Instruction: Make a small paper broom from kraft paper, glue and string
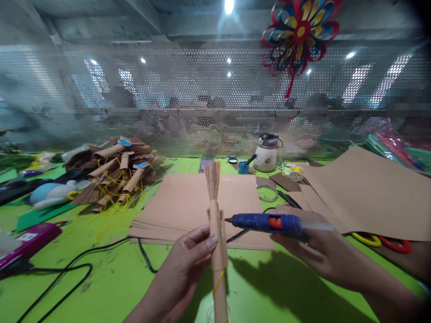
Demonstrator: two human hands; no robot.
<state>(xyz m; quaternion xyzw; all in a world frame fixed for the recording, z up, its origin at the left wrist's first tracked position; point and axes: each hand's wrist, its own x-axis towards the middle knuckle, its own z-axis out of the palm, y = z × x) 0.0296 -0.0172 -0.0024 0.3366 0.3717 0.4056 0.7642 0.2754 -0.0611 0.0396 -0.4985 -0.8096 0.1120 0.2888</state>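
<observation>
- The rolled paper broom (217, 237) is held near upright at centre above the green surface (111, 282), its long axis vertical and its fringed end up.
- The left hand (190, 258) has its grip closed round the roll's middle, thumb across the front.
- The blue glue gun (269, 223) lies level just right of the roll. Its nozzle points left at it, and I cannot tell if they touch.
- The right hand (313, 251) has its grip wrapped round the gun's rear.
- Brown paper sheets (182, 202) lie behind.

The left hand (190, 258) is rising from the bottom edge on a slanting forearm, its thumb (210, 242) pressing sideways and its fingers curling round in a firm grip. The right hand (311, 246) is stretching in from the lower right corner, held low and level, fingers clasping tightly.
</observation>
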